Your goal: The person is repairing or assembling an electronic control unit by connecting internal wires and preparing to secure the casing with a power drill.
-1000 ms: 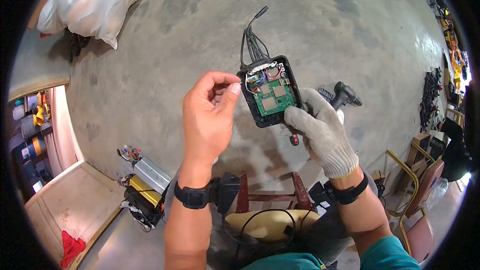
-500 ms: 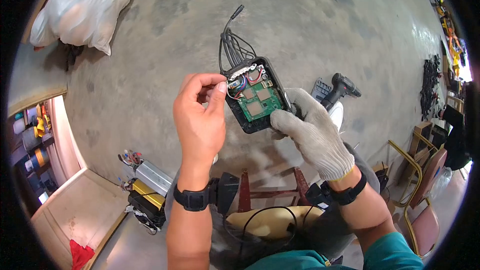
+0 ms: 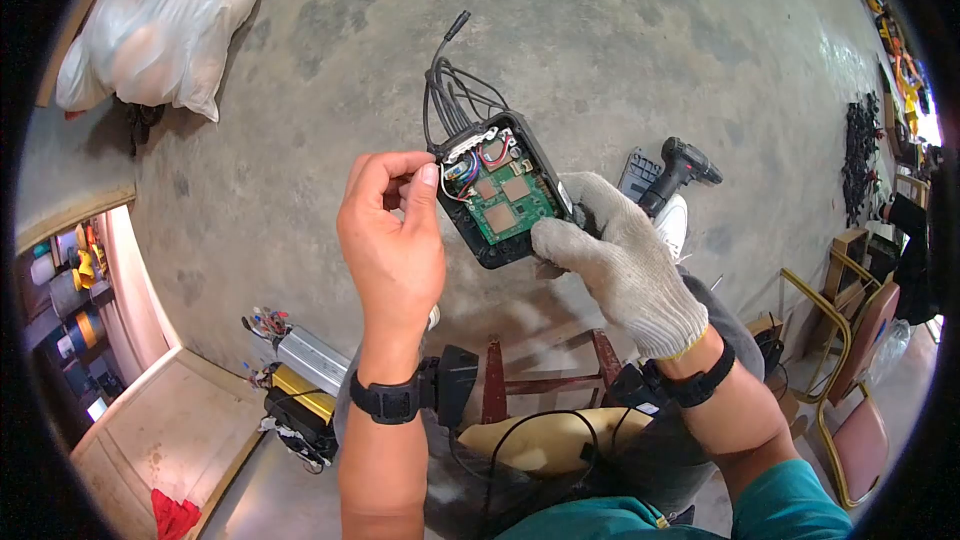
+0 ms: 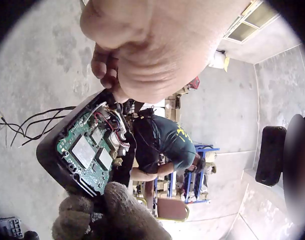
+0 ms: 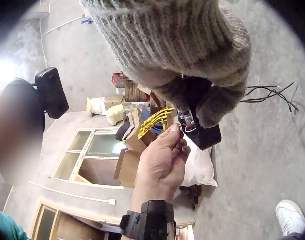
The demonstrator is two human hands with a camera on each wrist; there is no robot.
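My gloved right hand [image 3: 625,265] grips a black plastic case [image 3: 541,158] by its lower right side, thumb over the rim. The case is open-faced and tilted, showing a green circuit board [image 3: 522,224] with square metal shields and coloured wires at its upper end. Black cables [image 3: 455,105] run out of that end. At the upper left corner, my bare left hand [image 3: 395,235] pinches a thin white wire [image 3: 443,183] between thumb and forefinger; the fingertips hide its end. The left wrist view shows the board [image 4: 87,159] close up, with gloved fingers [image 4: 117,205] at the case's edge.
A cordless drill [image 3: 680,172] stands on the floor beyond my right hand, near a white shoe [image 3: 672,225]. Electronic units [image 3: 310,355] lie at lower left, a white bag [image 3: 165,30] at upper left, chairs [image 3: 860,440] at right. Another person [image 4: 162,140] bends over behind.
Both hands and the case have shifted left in the head view, and the case has tilted slightly. The left fingertips stay at its upper left corner with the white wire.
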